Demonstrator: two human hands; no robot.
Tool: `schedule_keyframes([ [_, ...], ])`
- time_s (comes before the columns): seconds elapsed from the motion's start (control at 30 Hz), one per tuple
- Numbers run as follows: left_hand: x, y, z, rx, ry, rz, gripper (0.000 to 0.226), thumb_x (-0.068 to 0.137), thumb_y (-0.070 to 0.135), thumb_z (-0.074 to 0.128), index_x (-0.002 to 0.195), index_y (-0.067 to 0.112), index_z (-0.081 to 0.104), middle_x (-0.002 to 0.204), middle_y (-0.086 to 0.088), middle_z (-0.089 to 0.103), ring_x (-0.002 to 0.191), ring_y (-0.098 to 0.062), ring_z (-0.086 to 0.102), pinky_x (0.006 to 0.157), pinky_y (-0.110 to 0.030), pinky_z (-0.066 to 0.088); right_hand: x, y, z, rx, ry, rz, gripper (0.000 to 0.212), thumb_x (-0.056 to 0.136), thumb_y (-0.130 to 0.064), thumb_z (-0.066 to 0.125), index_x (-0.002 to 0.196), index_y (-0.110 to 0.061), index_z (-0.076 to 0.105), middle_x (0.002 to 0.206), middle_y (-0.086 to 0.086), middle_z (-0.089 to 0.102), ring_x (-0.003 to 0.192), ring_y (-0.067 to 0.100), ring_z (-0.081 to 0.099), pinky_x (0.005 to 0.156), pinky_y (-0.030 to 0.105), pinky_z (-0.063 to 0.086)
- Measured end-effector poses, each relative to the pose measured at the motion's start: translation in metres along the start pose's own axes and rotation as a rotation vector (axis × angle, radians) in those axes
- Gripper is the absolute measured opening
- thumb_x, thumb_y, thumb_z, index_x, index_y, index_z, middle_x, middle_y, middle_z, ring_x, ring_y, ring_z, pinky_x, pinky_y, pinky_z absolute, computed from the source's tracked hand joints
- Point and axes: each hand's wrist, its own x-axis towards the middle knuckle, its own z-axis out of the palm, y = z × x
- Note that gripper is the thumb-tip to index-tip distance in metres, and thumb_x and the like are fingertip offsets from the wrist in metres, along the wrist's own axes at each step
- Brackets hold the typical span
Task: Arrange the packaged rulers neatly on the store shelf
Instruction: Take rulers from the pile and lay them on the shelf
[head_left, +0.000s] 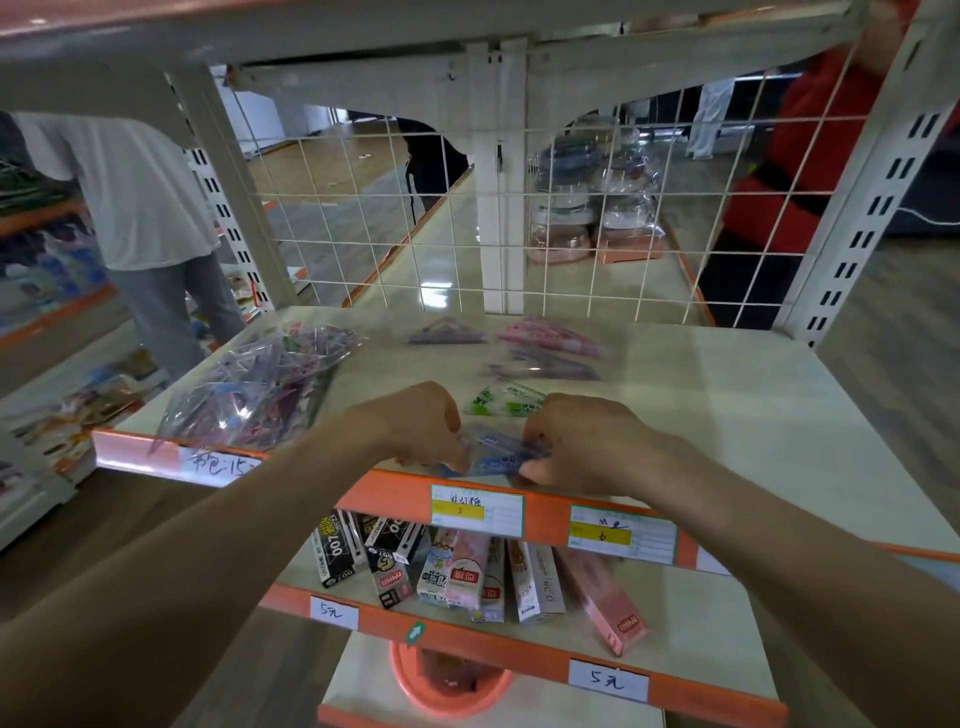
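A blue packaged ruler set (496, 452) lies at the front edge of the cream store shelf (701, 395). My left hand (421, 423) grips its left end and my right hand (576, 436) grips its right end. Just behind it lies a green packaged ruler (506, 401). Further back are a purple pack (545, 366), a pink pack (550, 336) and another purple pack (447, 334), spread loosely. At the shelf's left, a big clear bag (260, 387) holds several more ruler packs.
A wire grid (467, 208) closes the shelf's back. Orange price rail (395, 491) with labels runs along the front. The shelf below holds several pen boxes (467, 571); a pink basin (447, 686) sits lower. A person in white stands left, another in red at the right.
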Motion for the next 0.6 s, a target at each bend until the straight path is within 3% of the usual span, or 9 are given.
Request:
schedule_keyframes([
  [0.27,0.005,0.0,0.004,0.057,0.065,0.028,0.028,0.079,0.029,0.072,0.094,0.015,0.053,0.097,-0.006,0.054,0.086,-0.02,0.052,0.078,-0.03,0.045,0.004,-0.001,-0.001,-0.032,-0.042,0.032,0.031,0.086,-0.041,0.056,0.106,-0.02,0.065,0.103,0.0,0.065,0.093,0.019,0.061,0.08,0.035,0.052],
  [0.33,0.004,-0.001,0.003,0.051,0.062,0.022,0.035,0.08,0.032,0.071,0.107,0.015,0.057,0.111,-0.007,0.057,0.095,-0.019,0.054,0.084,-0.032,0.046,0.006,0.0,-0.004,-0.047,-0.074,0.033,0.035,0.087,-0.045,0.055,0.112,-0.021,0.063,0.109,-0.001,0.063,0.098,0.019,0.059,0.084,0.035,0.051],
  [0.43,-0.002,-0.011,-0.006,0.003,0.117,-0.015,0.058,0.082,0.036,0.069,0.132,0.015,0.048,0.127,-0.002,0.051,0.098,-0.015,0.05,0.084,-0.026,0.044,0.013,0.0,-0.012,-0.038,-0.049,0.03,0.044,0.088,-0.051,0.052,0.122,-0.023,0.057,0.121,-0.004,0.057,0.111,0.018,0.054,0.087,0.031,0.045],
  [0.6,-0.015,-0.049,-0.031,-0.126,0.253,-0.092,0.047,0.081,0.036,0.07,0.123,0.02,0.054,0.113,-0.002,0.059,0.094,-0.019,0.061,0.086,-0.032,0.052,0.036,-0.018,-0.023,0.097,0.104,-0.015,0.033,0.09,-0.042,0.052,0.118,-0.028,0.062,0.118,-0.004,0.062,0.106,0.016,0.057,0.079,0.026,0.042],
])
